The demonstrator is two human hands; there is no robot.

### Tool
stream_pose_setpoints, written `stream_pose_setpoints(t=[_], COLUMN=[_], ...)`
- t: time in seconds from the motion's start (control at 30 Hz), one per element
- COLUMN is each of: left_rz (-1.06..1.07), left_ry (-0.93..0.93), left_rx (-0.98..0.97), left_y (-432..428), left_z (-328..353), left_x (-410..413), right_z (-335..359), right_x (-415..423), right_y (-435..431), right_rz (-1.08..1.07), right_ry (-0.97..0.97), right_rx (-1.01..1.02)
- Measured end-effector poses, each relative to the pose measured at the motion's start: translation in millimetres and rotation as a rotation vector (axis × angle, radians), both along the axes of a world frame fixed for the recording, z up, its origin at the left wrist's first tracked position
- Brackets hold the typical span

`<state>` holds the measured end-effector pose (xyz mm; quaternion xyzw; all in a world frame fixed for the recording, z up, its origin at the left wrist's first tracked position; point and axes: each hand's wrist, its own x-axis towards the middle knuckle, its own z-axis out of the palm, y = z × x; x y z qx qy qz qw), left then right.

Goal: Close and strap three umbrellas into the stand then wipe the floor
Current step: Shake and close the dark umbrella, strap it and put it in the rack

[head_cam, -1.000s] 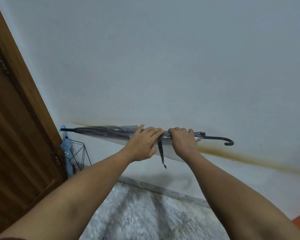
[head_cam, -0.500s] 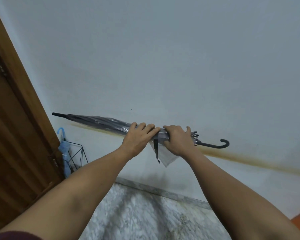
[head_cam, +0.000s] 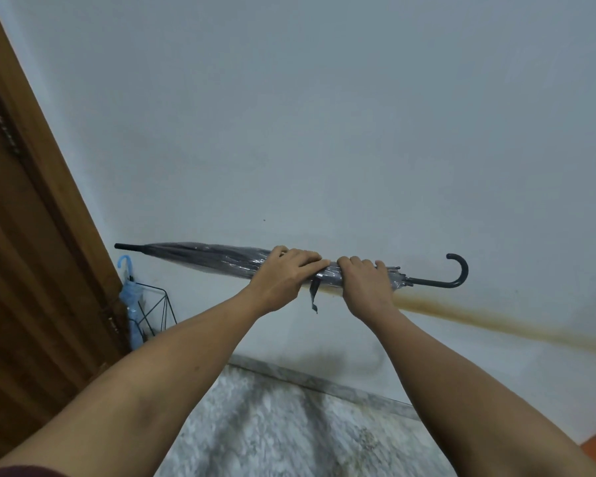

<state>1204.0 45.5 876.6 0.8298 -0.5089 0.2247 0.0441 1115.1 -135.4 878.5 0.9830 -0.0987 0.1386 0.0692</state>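
A closed transparent umbrella (head_cam: 214, 258) with dark ribs and a black hooked handle (head_cam: 456, 273) lies level in front of the wall, tip pointing left. My left hand (head_cam: 283, 275) wraps around the canopy near its middle. Right beside it my right hand (head_cam: 367, 280) grips the canopy close to the handle end. Between the two hands a dark strap (head_cam: 313, 294) hangs loose. A black wire umbrella stand (head_cam: 159, 304) sits in the corner at lower left, with a light blue umbrella (head_cam: 131, 297) upright in it.
A brown wooden door (head_cam: 28, 270) fills the left side. The pale wall (head_cam: 324, 115) carries a brownish stain streak (head_cam: 496, 321) on the right. Below lies grey marbled floor (head_cam: 289, 425) with a stone skirting; an orange patch shows at bottom right.
The umbrella has turned about its axis in my hands, so the hook now points up. The loose canopy flap that hung down is now wound tight. Both hands kept their grip.
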Motion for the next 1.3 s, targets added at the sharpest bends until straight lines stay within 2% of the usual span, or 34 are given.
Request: stream_pose_setpoints(t=[0.1,0.23,0.43,0.53,0.7,0.9,1.1,1.2,1.3], left_rz=[-0.012,0.122,0.122,0.117,0.148,0.100,0.007,0.006,-0.002], left_ry=[-0.069,-0.096,-0.107,-0.064,0.058,0.148,0.257,0.210,0.021], left_rx=[0.017,0.154,0.050,0.038,0.020,0.016,0.017,-0.015,-0.039], left_y=[-0.3,0.5,4.4,3.7,2.9,5.4,5.7,4.7,6.5], left_z=[-2.5,-8.5,-17.2,-19.3,-15.0,-12.0,-7.3,-9.1,-18.8], left_x=[-6.4,-8.8,-7.5,-2.6,3.9,10.4,14.5,12.2,10.6], right_z=[6.0,19.4,18.4,12.0,0.7,-20.8,-25.0,-13.4,-0.3], right_x=[4.2,9.9,13.8,14.4,3.7,-2.9,-4.3,1.8,9.6], right_y=[-2.0,-1.7,-0.5,0.3,10.8,14.9,4.4,4.1,3.9], right_rz=[-0.008,0.000,0.034,0.024,0.124,0.097,0.035,0.009,-0.008], right_ry=[0.063,0.203,0.322,0.240,0.055,0.027,-0.018,0.045,0.155], right_rx=[0.040,0.269,0.396,0.289,0.091,-0.035,-0.059,-0.027,0.084])
